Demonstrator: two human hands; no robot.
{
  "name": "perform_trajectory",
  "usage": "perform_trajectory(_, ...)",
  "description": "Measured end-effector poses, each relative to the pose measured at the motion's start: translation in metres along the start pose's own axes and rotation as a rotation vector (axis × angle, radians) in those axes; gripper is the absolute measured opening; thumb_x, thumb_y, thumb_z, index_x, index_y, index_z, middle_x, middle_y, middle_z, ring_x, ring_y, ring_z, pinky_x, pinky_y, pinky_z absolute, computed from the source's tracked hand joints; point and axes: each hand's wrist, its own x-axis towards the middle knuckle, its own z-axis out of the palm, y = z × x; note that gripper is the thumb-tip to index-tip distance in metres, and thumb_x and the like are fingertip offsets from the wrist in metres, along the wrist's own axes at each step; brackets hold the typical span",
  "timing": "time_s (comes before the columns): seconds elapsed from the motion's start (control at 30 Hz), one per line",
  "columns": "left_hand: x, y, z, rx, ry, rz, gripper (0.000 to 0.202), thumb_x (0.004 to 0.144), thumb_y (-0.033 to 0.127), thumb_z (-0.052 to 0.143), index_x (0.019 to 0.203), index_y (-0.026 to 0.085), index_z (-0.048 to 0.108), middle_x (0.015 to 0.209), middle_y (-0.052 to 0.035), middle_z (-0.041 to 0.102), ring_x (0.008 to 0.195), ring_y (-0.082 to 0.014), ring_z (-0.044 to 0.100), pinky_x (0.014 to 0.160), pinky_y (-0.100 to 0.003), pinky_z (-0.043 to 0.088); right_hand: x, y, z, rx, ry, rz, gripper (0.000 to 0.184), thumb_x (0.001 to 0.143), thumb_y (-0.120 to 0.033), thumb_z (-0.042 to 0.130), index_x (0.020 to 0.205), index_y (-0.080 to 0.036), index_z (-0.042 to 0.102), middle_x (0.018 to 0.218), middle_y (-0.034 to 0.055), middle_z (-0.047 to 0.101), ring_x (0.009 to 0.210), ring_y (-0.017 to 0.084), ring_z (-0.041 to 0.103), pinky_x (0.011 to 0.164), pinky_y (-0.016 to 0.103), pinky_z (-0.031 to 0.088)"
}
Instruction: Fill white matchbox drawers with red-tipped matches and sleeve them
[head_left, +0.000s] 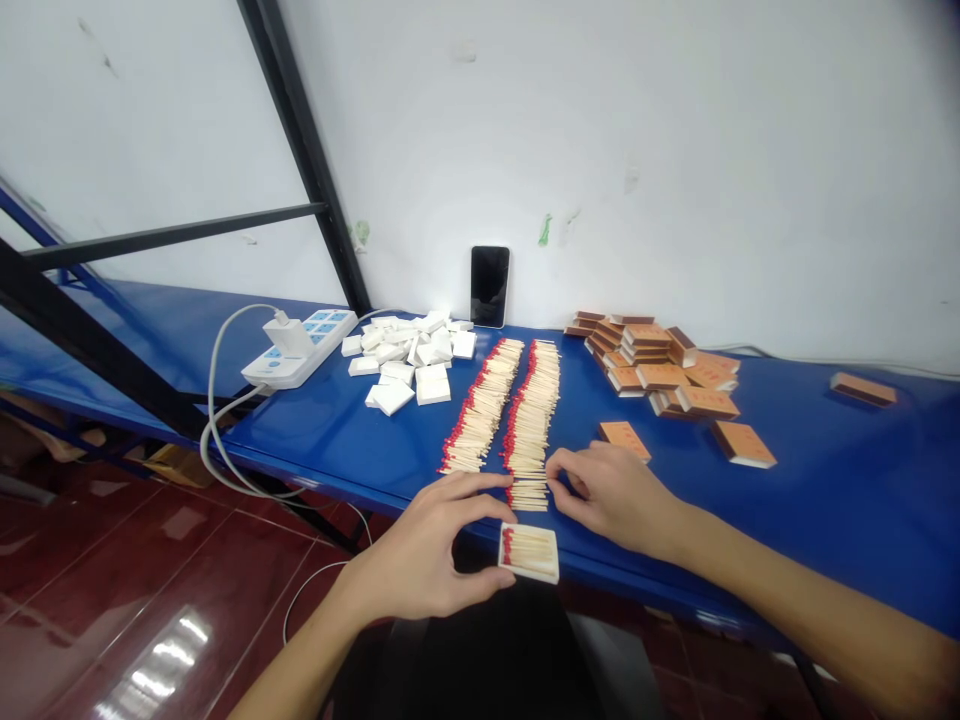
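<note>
My left hand (431, 545) grips a small white matchbox tray (555, 572) at its left side, over the table's front edge. Several red-headed matches (531, 546) lie side by side in the tray. The left index finger reaches to the red heads at the near end of the right-hand row of matches (534, 425). At the plain ends of that same row, my right hand (611, 495) has its thumb and index finger closed in a pinch; anything between the tips is hidden. A second row of matches (484, 410) runs alongside on the left.
White box trays (412, 352) lie heaped at the back left, near a power strip (307, 350) with cables. Orange matchbox sleeves (660, 365) are piled at the back right, others scattered nearby. A phone (490, 287) leans on the wall behind the blue table (825, 480).
</note>
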Motion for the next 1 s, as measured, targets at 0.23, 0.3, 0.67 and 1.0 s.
perform_trajectory(0.23, 0.001, 0.001, -0.001, -0.016, 0.012, 0.01, 0.04, 0.075, 0.033, 0.08, 0.114, 0.029, 0.069, 0.146, -0.0047, 0.055, 0.134, -0.0302, 0.052, 0.114, -0.043, 0.041, 0.0, 0.002, 0.001, -0.01, 0.042, -0.018, 0.007, 0.092, -0.019, 0.056, 0.087, -0.021, 0.06, 0.057, -0.004, 0.054, 0.052, 0.015, 0.047, 0.058, 0.027, 0.031)
perform_trajectory(0.3, 0.001, 0.001, -0.001, -0.018, 0.016, 0.014, 0.04, 0.075, 0.033, 0.08, 0.114, 0.029, 0.069, 0.146, -0.005, 0.055, 0.133, -0.0302, 0.053, 0.114, -0.043, 0.041, 0.001, 0.002, 0.002, -0.002, 0.059, -0.016, 0.007, 0.092, -0.02, 0.055, 0.086, -0.021, 0.06, 0.056, -0.0044, 0.053, 0.052, 0.015, 0.048, 0.057, 0.026, 0.031)
perform_trajectory(0.67, 0.001, 0.0, 0.0, -0.043, 0.011, 0.003, 0.039, 0.076, 0.03, 0.079, 0.113, 0.029, 0.068, 0.147, -0.0048, 0.051, 0.132, -0.0293, 0.053, 0.114, -0.041, 0.041, 0.0, -0.005, -0.001, 0.196, 0.072, 0.02, 0.008, 0.091, -0.018, 0.053, 0.086, -0.022, 0.057, 0.055, -0.0062, 0.049, 0.049, 0.013, 0.046, 0.053, 0.024, 0.032)
perform_trajectory(1.0, 0.0, 0.001, 0.0, -0.042, 0.005, 0.008, 0.038, 0.076, 0.03, 0.079, 0.113, 0.029, 0.067, 0.147, -0.005, 0.05, 0.133, -0.0286, 0.052, 0.114, -0.04, 0.04, -0.001, -0.01, -0.006, 0.276, -0.02, -0.02, 0.009, 0.09, -0.016, 0.05, 0.085, -0.02, 0.057, 0.058, -0.0062, 0.048, 0.047, 0.011, 0.043, 0.053, 0.023, 0.032)
